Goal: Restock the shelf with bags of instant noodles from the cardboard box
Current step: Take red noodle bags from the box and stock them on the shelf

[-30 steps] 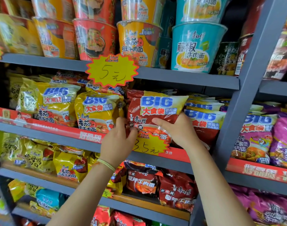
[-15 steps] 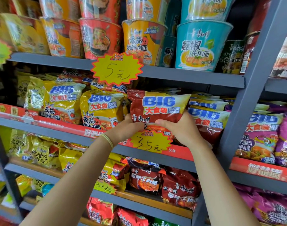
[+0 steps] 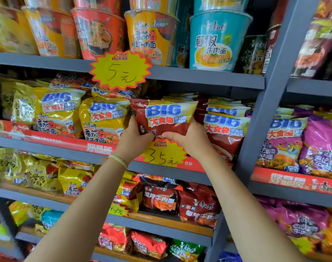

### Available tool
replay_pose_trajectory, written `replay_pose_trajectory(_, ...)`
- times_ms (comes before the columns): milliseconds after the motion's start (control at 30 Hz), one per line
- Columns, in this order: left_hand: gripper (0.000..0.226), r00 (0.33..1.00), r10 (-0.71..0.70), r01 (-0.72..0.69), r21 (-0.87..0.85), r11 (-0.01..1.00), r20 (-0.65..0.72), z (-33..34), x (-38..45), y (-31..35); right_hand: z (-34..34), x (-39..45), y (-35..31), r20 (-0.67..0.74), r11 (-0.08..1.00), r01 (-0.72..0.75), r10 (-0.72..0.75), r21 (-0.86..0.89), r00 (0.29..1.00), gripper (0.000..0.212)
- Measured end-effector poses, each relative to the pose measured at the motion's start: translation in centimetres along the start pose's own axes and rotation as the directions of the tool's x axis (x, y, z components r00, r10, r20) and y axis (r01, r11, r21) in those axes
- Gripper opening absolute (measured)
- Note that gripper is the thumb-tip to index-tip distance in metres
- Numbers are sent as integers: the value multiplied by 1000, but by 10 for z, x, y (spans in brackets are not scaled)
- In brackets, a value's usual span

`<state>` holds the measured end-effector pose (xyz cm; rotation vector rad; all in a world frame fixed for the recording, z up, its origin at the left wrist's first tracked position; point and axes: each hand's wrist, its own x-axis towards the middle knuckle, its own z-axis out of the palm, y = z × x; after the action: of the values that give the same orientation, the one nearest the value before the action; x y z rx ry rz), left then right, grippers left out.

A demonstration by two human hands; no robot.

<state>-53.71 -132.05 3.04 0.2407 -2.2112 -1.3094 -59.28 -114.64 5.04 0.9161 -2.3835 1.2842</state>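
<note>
A red bag of instant noodles (image 3: 165,118) with a blue "BIG" label stands at the front of the middle shelf (image 3: 70,151). My left hand (image 3: 134,139) grips its lower left corner. My right hand (image 3: 189,139) grips its lower right corner, thumb across the bottom edge. The bag sits between yellow bags (image 3: 103,120) on the left and more red bags (image 3: 224,129) on the right. The cardboard box is not in view.
Cup noodles (image 3: 218,38) fill the shelf above. Yellow price stars hang at the upper shelf (image 3: 120,70) and below my hands (image 3: 162,156). A grey upright post (image 3: 269,110) stands right of the red bags, with purple bags (image 3: 320,146) beyond. Lower shelves hold more bags.
Both hands have pushed the red bag a little upward and back into its slot. The view has moved closer and slightly left.
</note>
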Motion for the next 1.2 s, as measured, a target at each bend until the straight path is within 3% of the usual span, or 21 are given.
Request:
replay_pose_trajectory(133, 32, 997, -75, 75, -42, 996, 23, -5, -5, -2, -9, -6, -5, 160, 988, -104, 122, -117, 980, 61)
replay_pose_trajectory(200, 44, 998, 11, -15, -72, 997, -57, -3, -10, -1, -15, -8, -8, 179, 984, -127, 148, -125, 973, 59)
replay_pose_trajectory(300, 71, 963, 194, -204, -37, 978, -184, 1, -18, 1, -17, -12, -11, -3, 981, -67, 67, -182, 998, 45)
replay_pose_trajectory(367, 76, 944, 262, -260, 38, 965, -199, 4, -17, 1, -14, -13, -10, -161, 962, 0, -46, -274, 986, 36)
replay_pose_trajectory(500, 80, 943, 309, -282, 196, 939, -124, 8, -11, 4, -13, -13, -4, -201, 875, -32, -76, -484, 977, 39)
replay_pose_trajectory(767, 79, 957, 251, -171, 415, 893, -145, -3, -6, -1, -2, -5, -8, -126, 944, -21, -22, -330, 992, 43)
replay_pose_trajectory(833, 74, 936, 304, -160, 555, 816, -177, -2, -10, 5, -2, -4, -6, -110, 947, -36, 0, -318, 994, 43)
replay_pose_trajectory(900, 62, 843, 509, -259, 700, 666, -173, 2, -12, 14, -6, -6, -4, -103, 953, -60, 30, -297, 994, 43)
replay_pose_trajectory(967, 47, 731, 679, -419, 738, 529, -72, 8, -7, 22, -9, -7, -3, -101, 961, -73, 48, -266, 994, 45)
replay_pose_trajectory(1000, 44, 716, 698, -475, 725, 499, -11, 12, -3, 25, -10, -7, -3, -100, 965, -75, 51, -253, 994, 45)
replay_pose_trajectory(1100, 59, 771, 626, -512, 698, 501, 117, 21, 10, 24, -15, -10, -6, -80, 936, -64, 38, -346, 996, 41)
replay_pose_trajectory(1200, 74, 777, 600, -530, 709, 465, 188, 23, 20, 16, -25, -24, -6, -210, 777, -109, -31, -620, 977, 23)
